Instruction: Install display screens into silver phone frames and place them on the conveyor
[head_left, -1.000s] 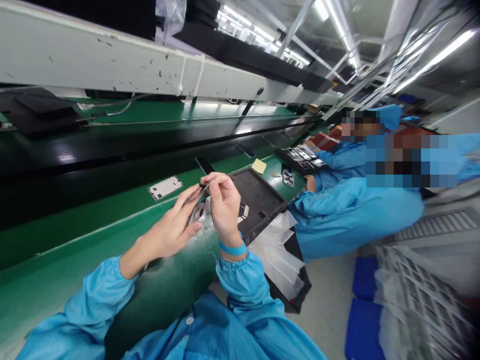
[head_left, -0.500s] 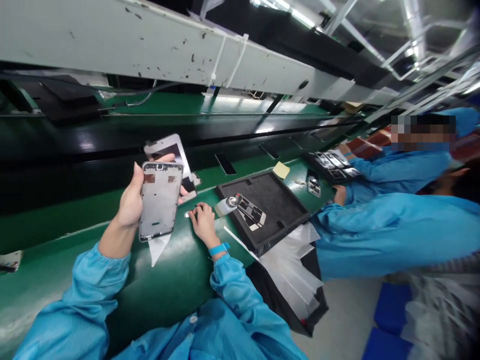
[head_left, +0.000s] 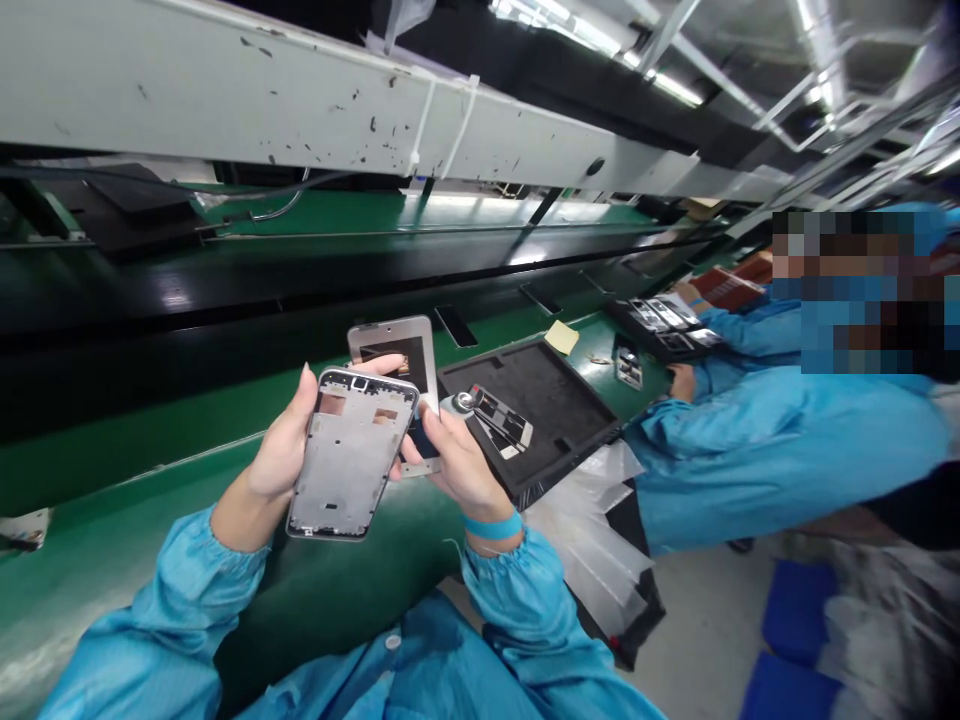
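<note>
My left hand (head_left: 281,445) is closed around a grey phone frame (head_left: 349,460), thumb along its left edge and fingers reaching round behind it. The frame is tilted, its bare metal inner face with two copper-coloured patches towards me. Just behind it is a silver phone housing (head_left: 394,328) with a dark middle, partly hidden by the frame and my fingers. My right hand (head_left: 461,455) grips this housing by its lower right edge, thumb on the near face. Whether my left fingers also bear on the housing is hard to tell.
On the green bench, a black foam tray (head_left: 555,400) holds phone parts (head_left: 502,418) beside a round-topped dispenser (head_left: 463,402). Farther back lie a dark phone screen (head_left: 456,326) and yellow paper (head_left: 562,338). Plastic sheets (head_left: 585,520) hang nearby. A co-worker's sleeve (head_left: 750,450) is at right.
My right hand has left the bench surface and come up to grip the silver housing. Both phone pieces have moved right and down, and the white slip below the frame is no longer visible.
</note>
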